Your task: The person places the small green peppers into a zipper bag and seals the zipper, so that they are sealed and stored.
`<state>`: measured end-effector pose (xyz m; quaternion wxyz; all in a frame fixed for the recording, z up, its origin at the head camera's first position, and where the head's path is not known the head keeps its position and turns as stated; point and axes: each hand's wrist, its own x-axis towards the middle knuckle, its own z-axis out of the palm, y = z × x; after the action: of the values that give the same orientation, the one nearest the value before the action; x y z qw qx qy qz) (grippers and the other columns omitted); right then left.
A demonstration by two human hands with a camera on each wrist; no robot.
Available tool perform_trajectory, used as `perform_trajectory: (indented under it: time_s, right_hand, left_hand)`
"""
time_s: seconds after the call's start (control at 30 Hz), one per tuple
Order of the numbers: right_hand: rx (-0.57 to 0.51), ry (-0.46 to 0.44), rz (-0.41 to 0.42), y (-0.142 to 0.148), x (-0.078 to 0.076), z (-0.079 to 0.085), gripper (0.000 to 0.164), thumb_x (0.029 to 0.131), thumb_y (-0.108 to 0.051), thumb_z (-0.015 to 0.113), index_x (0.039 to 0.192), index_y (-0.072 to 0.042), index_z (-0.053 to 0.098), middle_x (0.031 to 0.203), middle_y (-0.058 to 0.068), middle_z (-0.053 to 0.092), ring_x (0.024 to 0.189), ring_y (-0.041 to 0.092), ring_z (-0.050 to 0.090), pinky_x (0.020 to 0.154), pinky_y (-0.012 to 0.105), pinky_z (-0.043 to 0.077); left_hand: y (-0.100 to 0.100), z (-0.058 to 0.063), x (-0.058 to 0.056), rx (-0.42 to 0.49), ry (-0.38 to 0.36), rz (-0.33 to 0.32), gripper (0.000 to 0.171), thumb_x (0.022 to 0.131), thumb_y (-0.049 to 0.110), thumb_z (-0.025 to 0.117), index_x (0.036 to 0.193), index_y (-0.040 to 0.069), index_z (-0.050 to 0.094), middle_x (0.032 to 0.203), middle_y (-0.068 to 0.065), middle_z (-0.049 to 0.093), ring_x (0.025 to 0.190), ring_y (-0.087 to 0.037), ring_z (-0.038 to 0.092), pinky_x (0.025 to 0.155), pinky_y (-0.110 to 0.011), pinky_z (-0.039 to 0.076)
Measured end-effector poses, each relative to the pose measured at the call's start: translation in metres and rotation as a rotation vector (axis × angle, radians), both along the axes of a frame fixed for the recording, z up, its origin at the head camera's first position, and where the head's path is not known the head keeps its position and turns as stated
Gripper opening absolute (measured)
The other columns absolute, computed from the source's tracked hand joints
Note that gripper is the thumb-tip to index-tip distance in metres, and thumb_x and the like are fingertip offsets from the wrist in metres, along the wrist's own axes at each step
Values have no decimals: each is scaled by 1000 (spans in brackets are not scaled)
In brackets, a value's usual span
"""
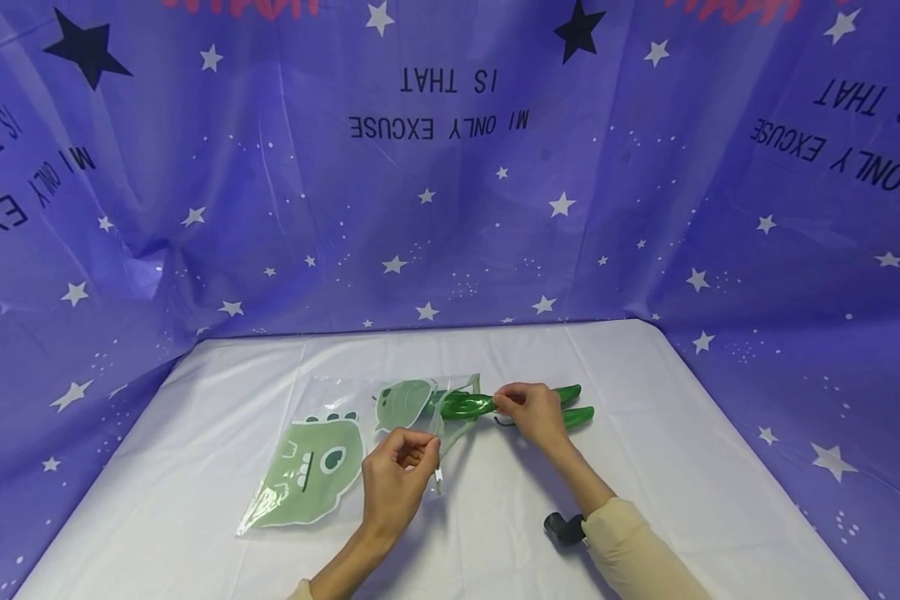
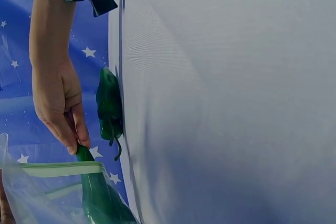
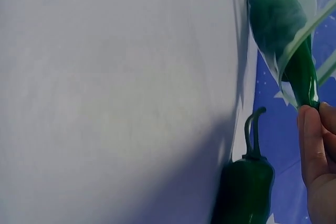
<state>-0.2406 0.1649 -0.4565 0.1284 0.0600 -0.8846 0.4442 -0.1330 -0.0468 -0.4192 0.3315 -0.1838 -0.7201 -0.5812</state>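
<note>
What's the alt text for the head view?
A right hand pinches a green pepper partly inside a clear zip bag, while the left hand holds the bag's edge. Two more peppers lie beside the right hand on a white table.

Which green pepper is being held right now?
The pepper poking out of the bag: the right hand pinches its tip. The loose peppers lie outside, on the table.
</note>
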Motion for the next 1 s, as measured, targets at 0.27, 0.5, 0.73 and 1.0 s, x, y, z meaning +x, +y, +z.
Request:
perform_trajectory:
  time_s: [0.27, 0.5, 0.73, 1.0]
  right_hand:
    - [-58, 8, 8, -10, -2, -3, 9, 82, -19, 76, 81, -10, 75, 70, -5, 70, 62, 6, 66, 54, 21, 50]
    - [-98, 4, 10, -16, -4, -5, 8, 81, -18, 76, 82, -11, 75, 70, -5, 70, 61, 7, 65, 53, 22, 50]
    - [-129, -12, -14, -22, -6, -5, 5, 80, -16, 78, 82, -13, 75, 72, -3, 71, 62, 8, 66, 52, 23, 50]
    - [-148, -24, -15, -29, -7, -6, 7, 79, -17, 79, 84, -13, 76, 75, -3, 71, 65, 8, 66, 57, 22, 51]
  left_hand:
    - [1, 1, 0, 8, -5, -22, 15, 74, -17, 70, 79, -5, 63, 66, -9, 62, 52, -16, 58, 47, -20, 47]
    - [3, 1, 1, 0, 1, -24, 17, 73, -18, 70, 79, -4, 63, 65, -8, 62, 52, -16, 58, 47, -20, 48]
    - [3, 1, 1, 1, -5, -29, 17, 72, -18, 70, 79, -4, 63, 66, -9, 62, 52, -17, 58, 47, -20, 48]
    - [3, 2, 2, 2, -3, -19, 17, 73, -17, 70, 78, -3, 63, 67, -8, 62, 53, -15, 58, 48, -19, 48]
